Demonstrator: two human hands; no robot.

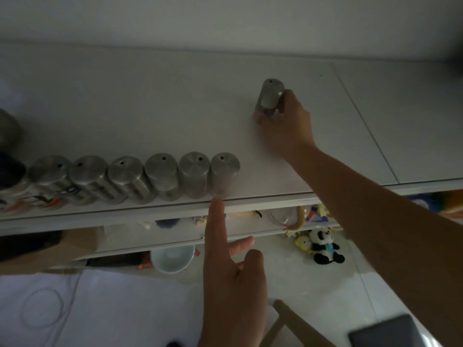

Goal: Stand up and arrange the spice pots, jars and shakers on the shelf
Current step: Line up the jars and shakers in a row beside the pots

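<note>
right hand [284,122] grips shaker [270,97]; left hand [233,279] index outstretched

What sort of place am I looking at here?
Probably a home, perhaps a kitchen storage corner: metal spice shakers lined on a white shelf and a panda soft toy on the floor.

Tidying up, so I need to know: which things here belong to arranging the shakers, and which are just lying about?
Job: six lined-up shakers; the shaker gripped by the right hand; shelf.
Lying about: toy panda; white bowl.
</note>
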